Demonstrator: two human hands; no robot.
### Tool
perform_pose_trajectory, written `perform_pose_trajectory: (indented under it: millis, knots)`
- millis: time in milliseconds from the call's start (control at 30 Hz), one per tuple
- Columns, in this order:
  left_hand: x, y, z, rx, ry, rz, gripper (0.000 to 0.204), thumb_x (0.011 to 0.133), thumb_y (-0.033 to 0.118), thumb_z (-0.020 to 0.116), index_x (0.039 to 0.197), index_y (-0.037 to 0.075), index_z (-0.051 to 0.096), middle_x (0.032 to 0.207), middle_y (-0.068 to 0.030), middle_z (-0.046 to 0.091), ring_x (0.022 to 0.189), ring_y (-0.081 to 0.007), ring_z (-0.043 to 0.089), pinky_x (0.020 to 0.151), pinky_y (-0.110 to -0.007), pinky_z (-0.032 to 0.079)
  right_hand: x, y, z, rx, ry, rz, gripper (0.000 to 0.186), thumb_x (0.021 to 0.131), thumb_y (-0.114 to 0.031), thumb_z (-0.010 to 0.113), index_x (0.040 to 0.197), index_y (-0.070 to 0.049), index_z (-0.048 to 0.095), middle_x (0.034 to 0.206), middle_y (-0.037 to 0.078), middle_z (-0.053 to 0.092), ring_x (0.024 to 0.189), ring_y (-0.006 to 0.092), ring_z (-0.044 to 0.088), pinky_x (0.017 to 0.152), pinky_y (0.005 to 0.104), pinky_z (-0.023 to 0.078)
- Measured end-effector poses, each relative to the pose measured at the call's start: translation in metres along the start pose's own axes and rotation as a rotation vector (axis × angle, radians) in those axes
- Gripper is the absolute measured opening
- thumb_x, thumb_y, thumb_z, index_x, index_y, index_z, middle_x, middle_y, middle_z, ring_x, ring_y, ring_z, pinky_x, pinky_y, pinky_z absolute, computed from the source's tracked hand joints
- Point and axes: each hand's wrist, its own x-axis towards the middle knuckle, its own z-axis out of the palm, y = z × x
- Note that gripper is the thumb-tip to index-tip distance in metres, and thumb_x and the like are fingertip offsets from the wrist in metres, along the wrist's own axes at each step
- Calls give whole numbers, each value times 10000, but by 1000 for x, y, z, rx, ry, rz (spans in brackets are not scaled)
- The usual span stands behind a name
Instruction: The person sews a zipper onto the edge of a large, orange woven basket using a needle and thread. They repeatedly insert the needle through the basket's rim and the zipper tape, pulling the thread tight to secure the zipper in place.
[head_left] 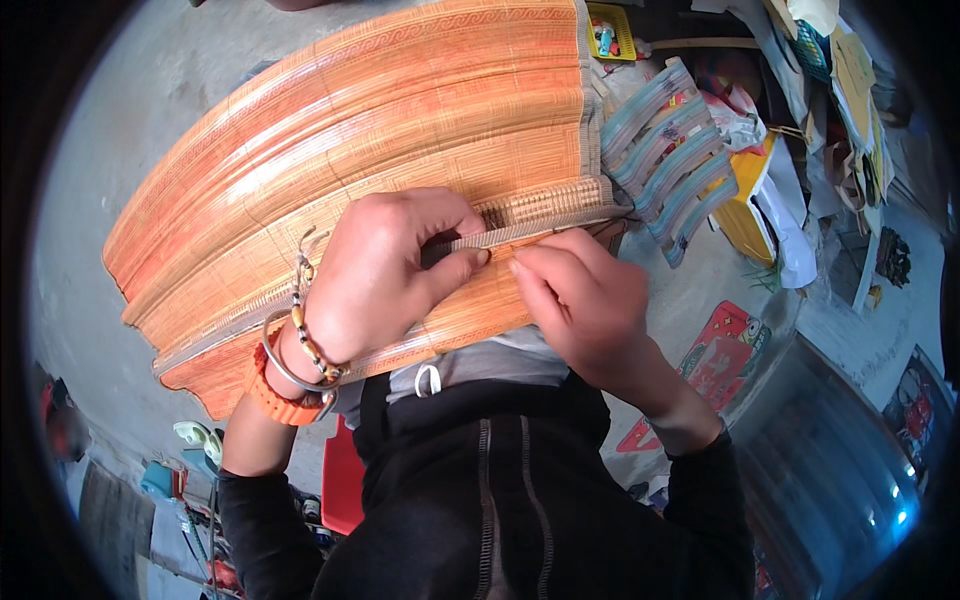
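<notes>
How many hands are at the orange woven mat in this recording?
2. The left hand pinches the grey edging strip of the mat; the right hand is to its right, fingertips close to the strip. I see no others.

Bright light lays white glare along the mat (pixel 400 140) at its left, and a blue glint sits on the plastic (pixel 825 465) at lower right. The right hand (pixel 595 305) seems slightly blurred; edges bow with the fisheye, dimming and softening toward the black surround.

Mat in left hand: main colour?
The mat is orange-tan with redder orange bands; best seen in the head view.
</notes>
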Motion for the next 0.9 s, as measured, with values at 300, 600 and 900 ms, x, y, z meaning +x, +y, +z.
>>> perform_pose_trajectory:
  millis: [300, 600, 900]
  knots:
    - [-16, 11, 1, 214, 24, 181, 161, 741, -1, 695, 890, -1, 633, 786, -135, 604, 710, -328, 620, 632, -344, 492, 35, -5, -61, 74, -165, 63, 64, 803, -25, 700, 847, 7, 666, 731, 106, 617, 661, 229, 624, 580, 317, 476]
    - [-26, 23, 6, 410, 74, 374, 179, 717, -10, 710, 873, 32, 631, 767, -96, 609, 663, -291, 628, 569, -356, 499, 86, 28, -41, 519, -1007, 380, 150, 882, -109, 629, 793, 9, 653, 711, 13, 625, 615, 73, 519, 575, 233, 400]
    - [-23, 4, 12, 184, 52, 245, 88, 780, 74, 687, 855, 53, 647, 786, -94, 621, 674, -315, 619, 574, -377, 495, 143, 85, -59, 659, -339, 627, 176, 955, -113, 539, 968, 46, 615, 802, 99, 643, 672, 140, 628, 641, 256, 563]
